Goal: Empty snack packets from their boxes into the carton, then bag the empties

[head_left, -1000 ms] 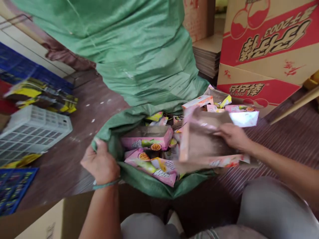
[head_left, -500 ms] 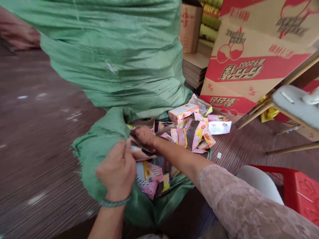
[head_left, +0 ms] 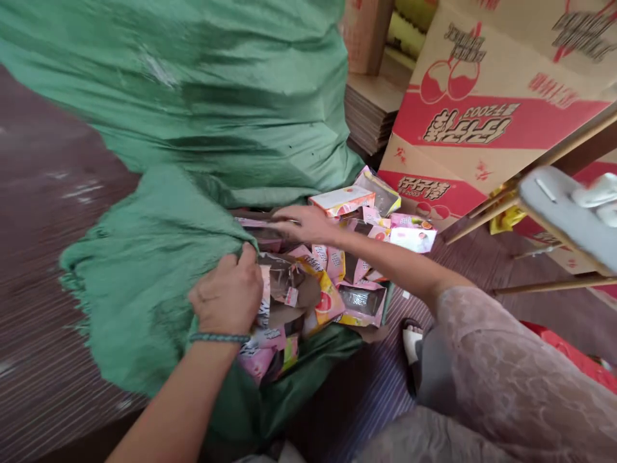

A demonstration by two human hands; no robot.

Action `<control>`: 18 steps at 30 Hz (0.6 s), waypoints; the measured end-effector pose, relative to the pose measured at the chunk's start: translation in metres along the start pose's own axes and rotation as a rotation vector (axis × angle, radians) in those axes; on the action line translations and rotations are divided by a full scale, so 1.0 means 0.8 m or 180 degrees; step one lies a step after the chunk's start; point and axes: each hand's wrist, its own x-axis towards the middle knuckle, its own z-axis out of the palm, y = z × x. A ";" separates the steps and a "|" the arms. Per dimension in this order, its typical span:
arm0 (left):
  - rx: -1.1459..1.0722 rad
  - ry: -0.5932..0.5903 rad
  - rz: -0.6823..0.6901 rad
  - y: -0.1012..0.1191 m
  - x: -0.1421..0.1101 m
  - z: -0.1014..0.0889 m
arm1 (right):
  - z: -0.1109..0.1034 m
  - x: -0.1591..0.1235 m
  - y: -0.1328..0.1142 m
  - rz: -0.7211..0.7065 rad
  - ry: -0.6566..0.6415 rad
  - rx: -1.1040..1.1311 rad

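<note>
Green woven sack (head_left: 159,96) lying across floor (head_left: 58,128), mouth toward viewer. Left hand (head_left: 226,299) clenched on sack's rim, fabric bunched in fist. Flattened pink cartons (head_left: 322,270) heaped in mouth and spilling out past it. Right hand (head_left: 306,225) extended over heap, fingers laid along a thin flat carton; cannot tell whether grasping or only touching. Stacked flat cardboard (head_left: 371,109) behind heap. Red-printed cardboard box (head_left: 463,122) further right, beside grey stool (head_left: 563,212)
</note>
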 end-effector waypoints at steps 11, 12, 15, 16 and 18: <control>0.0174 0.0867 -0.0382 -0.023 -0.005 0.034 | -0.053 -0.051 0.216 0.1116 -0.1237 -0.1413; 0.0224 0.0838 -0.0429 -0.025 -0.003 0.037 | -0.039 -0.048 0.217 0.1088 -0.1088 -0.1373; 0.0394 0.0837 -0.0716 -0.023 0.007 0.041 | -0.020 -0.041 0.222 0.1172 -0.0598 -0.1209; 0.0465 0.0844 -0.0810 -0.019 0.010 0.040 | -0.022 -0.041 0.224 0.1233 -0.0471 -0.1104; 0.0582 0.0799 -0.0965 -0.011 0.017 0.037 | -0.031 -0.043 0.226 0.1323 -0.0156 -0.0839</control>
